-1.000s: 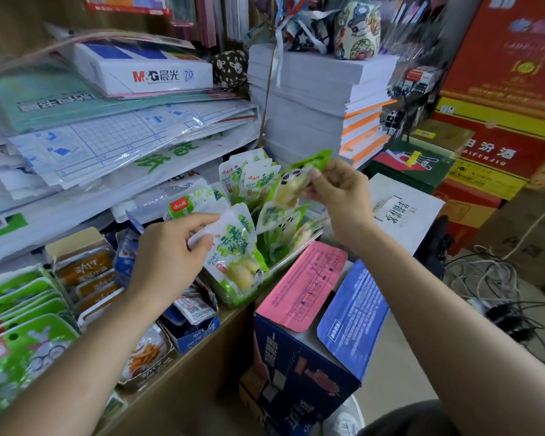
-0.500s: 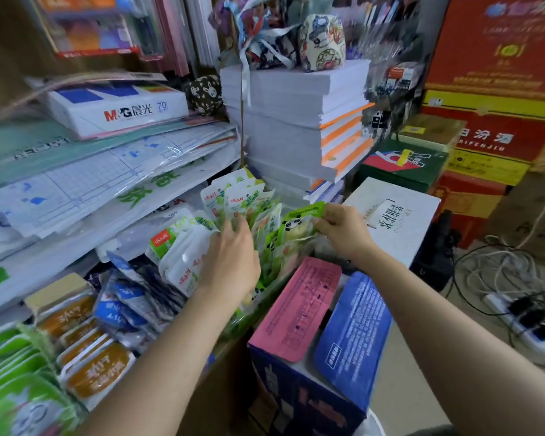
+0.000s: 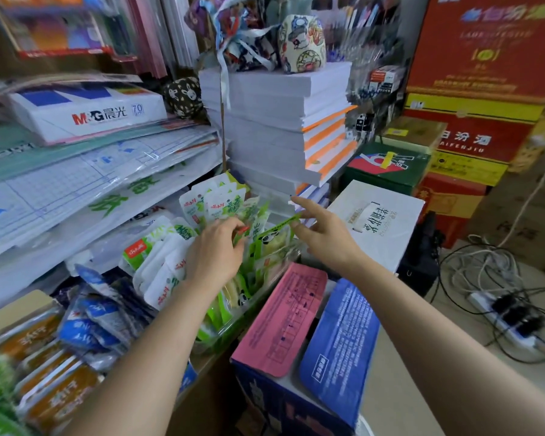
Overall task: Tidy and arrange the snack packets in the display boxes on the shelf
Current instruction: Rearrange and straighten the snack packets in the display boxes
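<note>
Green-and-white snack packets [image 3: 224, 202] stand upright in a clear display box [image 3: 265, 298] on the shelf. My left hand [image 3: 216, 253] reaches into that box from the left, its fingers curled over the tops of the middle packets. A green panda packet [image 3: 272, 239] stands at the box's right end. Just right of it is my right hand [image 3: 321, 234], fingers spread and straight, its thumb touching the packet's top edge. White packets [image 3: 161, 272] lie slumped to the left, then blue packets [image 3: 98, 316] and orange packets [image 3: 38, 341].
A blue carton with a pink flap [image 3: 283, 316] stands right below the box. A white box [image 3: 375, 221] and a stack of paper reams [image 3: 274, 121] are close on the right. A power strip with cables [image 3: 501, 322] lies on the floor.
My right hand lowered the green panda packet into the box's right end and opened its fingers. My left hand moved from the front packet into the middle of the box.
</note>
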